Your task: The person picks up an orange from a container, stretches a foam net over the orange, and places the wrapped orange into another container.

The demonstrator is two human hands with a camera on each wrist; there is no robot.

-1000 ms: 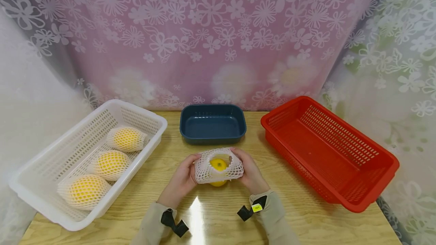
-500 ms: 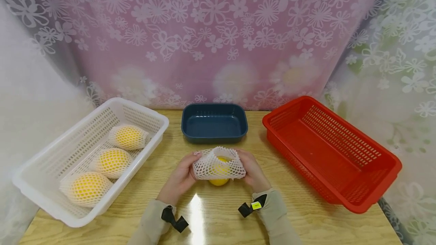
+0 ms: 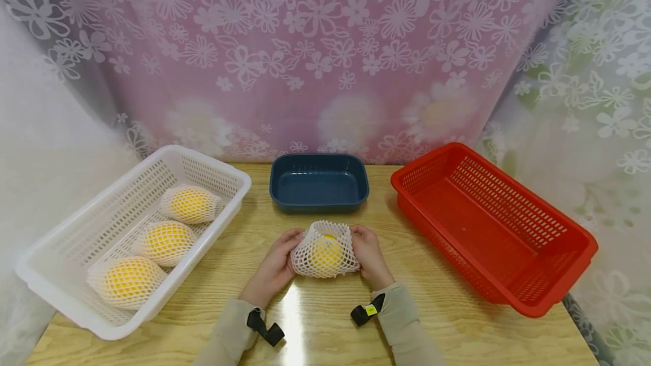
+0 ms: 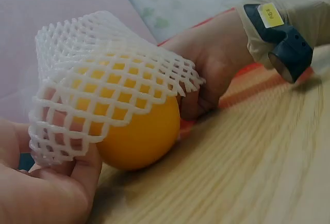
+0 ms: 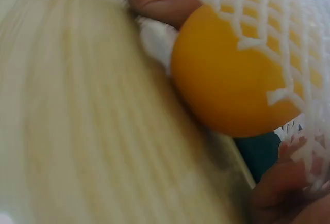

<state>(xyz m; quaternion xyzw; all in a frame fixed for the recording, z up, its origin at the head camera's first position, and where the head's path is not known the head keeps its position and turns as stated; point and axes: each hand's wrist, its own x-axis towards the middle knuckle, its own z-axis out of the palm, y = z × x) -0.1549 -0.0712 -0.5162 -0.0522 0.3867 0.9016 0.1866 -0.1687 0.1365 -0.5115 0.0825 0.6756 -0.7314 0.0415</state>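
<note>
A white foam net sleeve (image 3: pixel 300 258) is stretched over a round yellow-orange fruit (image 4: pixel 147 144). The fruit's lower part is bare in both wrist views, near the wooden table (image 4: pixel 258 152). On the left side, my left hand (image 3: pixel 277 264) pinches the sleeve between thumb and fingers. My right hand (image 3: pixel 369 256) grips its opposite side, partly hidden behind the net in the left wrist view. Above the fruit, the sleeve's upper end stands up loosely. In the right wrist view the net's cut edge crosses the fruit (image 5: pixel 221 74).
At left stands a white basket (image 3: pixel 119 213) holding three yellow fruits in nets, including the nearest netted fruit (image 3: pixel 129 282). A dark blue tray (image 3: pixel 319 208) lies beyond the hands. To the right is a red basket (image 3: pixel 483 236). A floral curtain (image 3: pixel 315 61) hangs behind.
Both hands have drawn the sleeve down and tipped its opening upward. The fruit's top showed through the opening earlier; now mesh covers most of the fruit in the head view.
</note>
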